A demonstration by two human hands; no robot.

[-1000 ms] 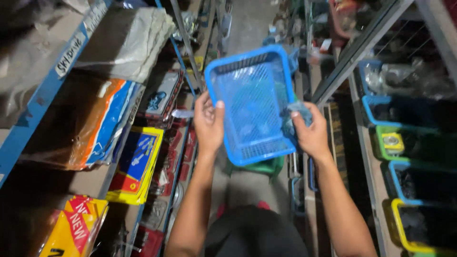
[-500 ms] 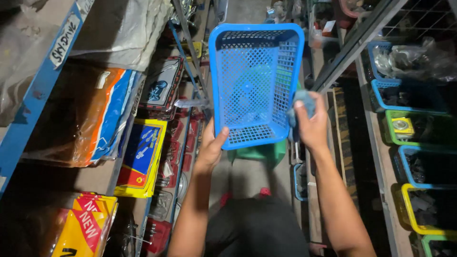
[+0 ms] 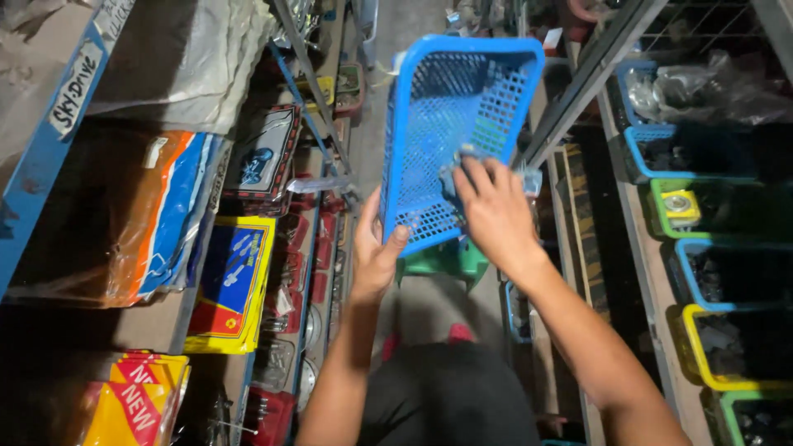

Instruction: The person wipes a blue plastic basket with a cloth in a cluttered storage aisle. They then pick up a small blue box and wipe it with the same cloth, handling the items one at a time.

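Observation:
A blue plastic mesh basket (image 3: 450,99) is held up and tilted in the aisle, its inside facing me. My left hand (image 3: 376,248) grips its lower left rim. My right hand (image 3: 494,213) is inside the basket, pressing a small bluish cloth (image 3: 453,175) against the mesh bottom. Below the basket a green plastic stool (image 3: 446,260) stands on the floor.
Shelves line both sides of the narrow aisle. On the left lie packaged goods, including a yellow and blue pack (image 3: 235,281) and an orange and blue bag (image 3: 149,215). On the right, blue, green and yellow bins (image 3: 698,206) hold metal parts. My dark-clothed legs fill the bottom.
The basket has tilted more to its side. My right hand has moved from the right rim into the basket with the cloth; my left hand has slid to the lower rim.

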